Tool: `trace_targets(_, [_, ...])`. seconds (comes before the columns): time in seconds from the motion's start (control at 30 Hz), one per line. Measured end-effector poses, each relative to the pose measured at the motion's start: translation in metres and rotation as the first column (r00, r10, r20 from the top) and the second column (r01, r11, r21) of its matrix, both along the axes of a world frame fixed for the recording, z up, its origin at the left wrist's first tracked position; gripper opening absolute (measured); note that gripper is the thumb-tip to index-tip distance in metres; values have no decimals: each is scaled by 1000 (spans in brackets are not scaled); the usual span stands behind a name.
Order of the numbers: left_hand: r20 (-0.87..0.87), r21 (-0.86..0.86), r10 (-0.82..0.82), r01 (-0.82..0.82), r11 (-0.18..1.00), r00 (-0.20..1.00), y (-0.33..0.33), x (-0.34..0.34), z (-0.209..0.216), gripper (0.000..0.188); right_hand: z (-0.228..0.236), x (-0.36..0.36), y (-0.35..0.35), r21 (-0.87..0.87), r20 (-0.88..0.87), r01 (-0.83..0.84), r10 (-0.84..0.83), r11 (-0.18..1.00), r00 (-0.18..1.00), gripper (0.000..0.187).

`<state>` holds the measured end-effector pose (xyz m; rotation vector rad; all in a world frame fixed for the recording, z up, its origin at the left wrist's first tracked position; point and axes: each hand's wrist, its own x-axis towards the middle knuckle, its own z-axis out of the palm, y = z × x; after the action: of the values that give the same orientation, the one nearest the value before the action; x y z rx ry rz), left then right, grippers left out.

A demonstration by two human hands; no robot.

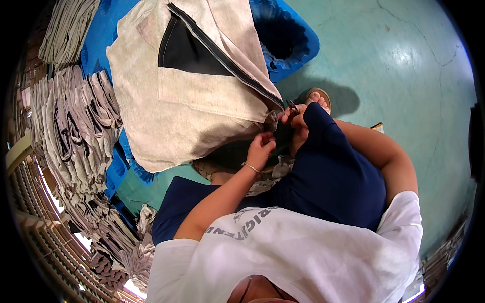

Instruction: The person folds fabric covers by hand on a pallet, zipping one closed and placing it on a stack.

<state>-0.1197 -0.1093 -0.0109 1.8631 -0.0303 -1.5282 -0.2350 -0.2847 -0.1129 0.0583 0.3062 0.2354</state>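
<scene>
A beige cloth garment (197, 111) with a black panel and a dark edge band is spread out in front of me, its lower right corner (272, 120) gathered close to my knees. By that corner, my left hand (260, 150) has its fingers curled together; whatever they may pinch is too small to make out. Just right of the corner is my right hand (297, 117), partly hidden behind my raised knee. Small dark thread snips (291, 107) stick up from its fingers, close to the cloth edge.
Under the garment is a blue plastic support (308, 43) with a dark hollow at right. Folded beige cloth stacks (76, 121) line the left side. My sandalled foot (319, 96) rests on the green floor (434, 151). More cloth (280, 166) lies below my hands.
</scene>
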Motion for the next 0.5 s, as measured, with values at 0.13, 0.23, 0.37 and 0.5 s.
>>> trace_targets(0.13, [-159, 93, 186, -173, 981, 970, -17, 3, 1, 29, 20, 7, 6, -471, -315, -248, 101, 846, 944, 39])
trace_targets(0.23, [-340, 207, 357, -300, 931, 870, -29, 2, 4, 25, -50, -15, 15, -737, -268, -337, 205, 586, 942, 41])
trace_targets(0.37, [-473, 262, 496, -422, 868, 728, -29, 5, -5, 18, -33, -12, 12, -609, 62, -233, 338, 758, 939, 43])
trace_targets(0.5, [-482, 146, 400, -379, 914, 779, -23, 2, -13, 12, 34, 0, 3, -692, 163, -279, 521, 666, 838, 39])
